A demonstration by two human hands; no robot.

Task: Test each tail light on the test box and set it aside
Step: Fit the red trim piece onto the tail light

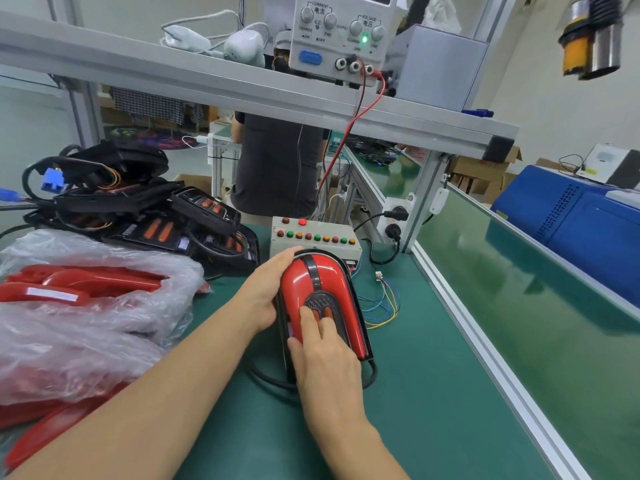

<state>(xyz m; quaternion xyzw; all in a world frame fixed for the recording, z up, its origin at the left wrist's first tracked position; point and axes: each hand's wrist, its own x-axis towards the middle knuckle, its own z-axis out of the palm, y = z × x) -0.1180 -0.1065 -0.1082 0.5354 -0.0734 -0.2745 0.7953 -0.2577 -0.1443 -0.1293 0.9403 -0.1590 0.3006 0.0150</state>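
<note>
A glossy red tail light [320, 287] with a black centre strip and a dark lens panel lies on the green mat in front of the grey test box [313, 237], which carries rows of coloured buttons. My left hand [266, 289] grips the light's left edge, fingers reaching over its far end. My right hand [323, 344] rests on the near part, with straight fingers pressing on the orange lens bars. A black cable [263, 377] loops out from under the light.
A pile of black tail light inserts with wiring [138, 206] lies at the back left. Red housings in clear plastic bags [86, 299] fill the left side. Loose coloured wires [381, 303] trail right of the light. A power supply [343, 32] sits on the shelf above. A person [277, 168] stands behind.
</note>
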